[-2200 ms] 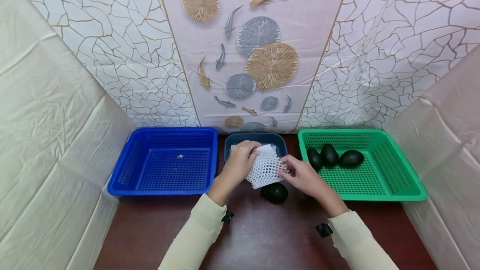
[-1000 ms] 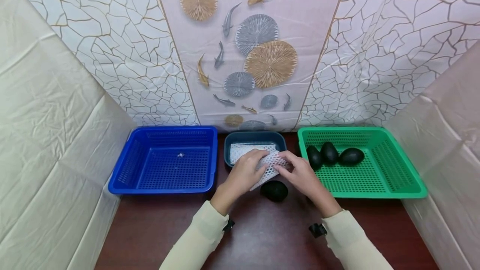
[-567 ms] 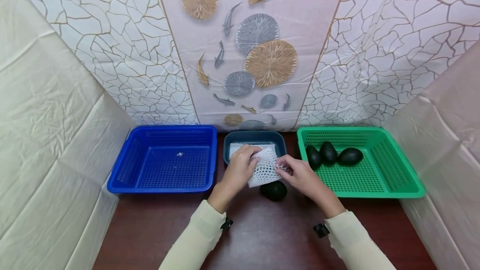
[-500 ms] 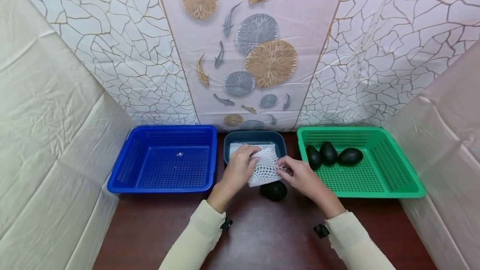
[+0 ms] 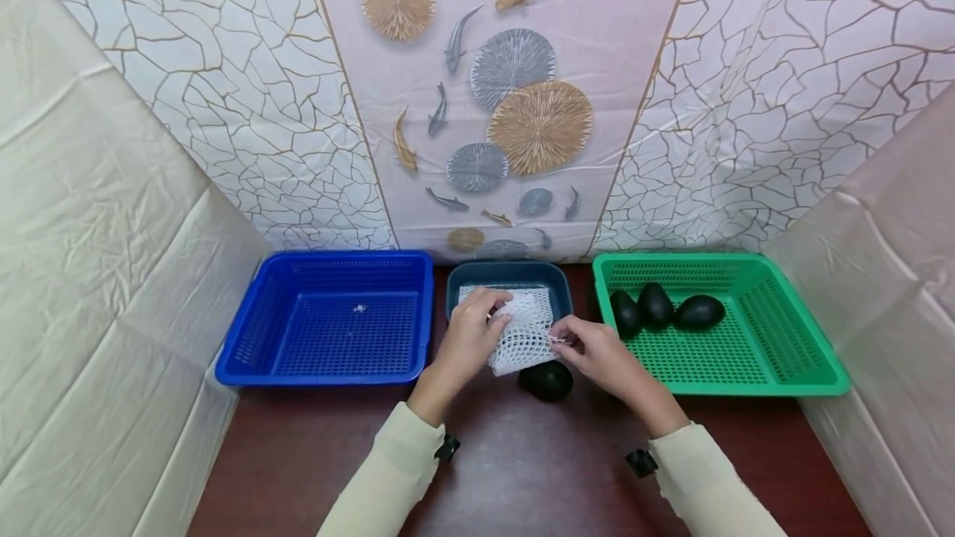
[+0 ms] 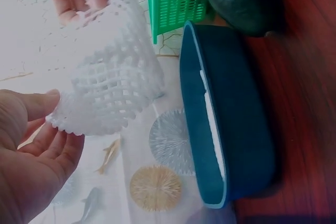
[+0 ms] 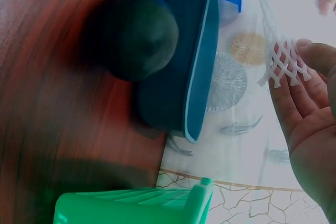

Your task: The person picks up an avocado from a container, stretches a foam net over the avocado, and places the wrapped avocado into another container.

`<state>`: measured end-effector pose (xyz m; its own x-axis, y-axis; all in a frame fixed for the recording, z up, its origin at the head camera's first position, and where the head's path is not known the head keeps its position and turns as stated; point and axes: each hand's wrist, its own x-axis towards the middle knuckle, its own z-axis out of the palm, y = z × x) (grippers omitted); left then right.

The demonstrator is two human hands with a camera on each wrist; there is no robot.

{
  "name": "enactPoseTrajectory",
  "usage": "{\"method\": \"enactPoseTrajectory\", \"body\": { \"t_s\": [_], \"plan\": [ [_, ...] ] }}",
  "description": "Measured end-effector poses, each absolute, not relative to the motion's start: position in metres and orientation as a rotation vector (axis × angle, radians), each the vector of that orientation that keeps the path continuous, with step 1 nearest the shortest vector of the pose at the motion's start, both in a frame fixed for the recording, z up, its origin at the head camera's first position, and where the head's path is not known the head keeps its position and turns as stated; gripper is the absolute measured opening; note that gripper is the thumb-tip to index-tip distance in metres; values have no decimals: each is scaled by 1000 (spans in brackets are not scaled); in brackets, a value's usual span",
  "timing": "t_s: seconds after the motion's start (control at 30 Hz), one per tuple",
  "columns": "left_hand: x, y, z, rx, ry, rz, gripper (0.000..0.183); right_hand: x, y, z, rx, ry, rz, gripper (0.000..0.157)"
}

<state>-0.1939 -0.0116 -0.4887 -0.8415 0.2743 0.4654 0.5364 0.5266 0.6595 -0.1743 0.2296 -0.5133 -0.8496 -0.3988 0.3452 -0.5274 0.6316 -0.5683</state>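
Reddish-brown table (image 5: 522, 471) nearest; on it sits a dark avocado (image 5: 550, 382), at 5 o'clock from the white foam net sleeve (image 5: 522, 348). Sleeve hangs above the table: left hand (image 5: 472, 336) grasps its 9 o'clock side, right hand (image 5: 597, 348) pinches the mesh edge at 3. Teal tray (image 5: 509, 273) beyond, at 12 (more white netting (image 6: 213, 129) inside). Blue basket (image 5: 321, 378) lies at 9, green basket (image 5: 731, 388) at 3, three avocados (image 5: 656, 307) toward its 10 o'clock.
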Motion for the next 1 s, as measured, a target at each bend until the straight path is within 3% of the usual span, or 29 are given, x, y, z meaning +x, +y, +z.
{"method": "enactPoseTrajectory", "body": {
  "t_s": [0.27,0.7,0.83,1.0],
  "plan": [
    [-191,-9,-497,-702,-2530,-1338,33,-174,228,-500,833,-2555,924,20],
    [-197,-5,-504,-762,-2785,-1555,93,-177,230,-488,1076,-2330,754,30],
    [-199,-2,-507,-778,-2826,-1696,91,-173,230,-485,1117,-2326,721,27],
    [-198,-1,-510,-771,-2786,-1713,75,-171,228,-484,1128,-2307,737,28]
  ]
}}
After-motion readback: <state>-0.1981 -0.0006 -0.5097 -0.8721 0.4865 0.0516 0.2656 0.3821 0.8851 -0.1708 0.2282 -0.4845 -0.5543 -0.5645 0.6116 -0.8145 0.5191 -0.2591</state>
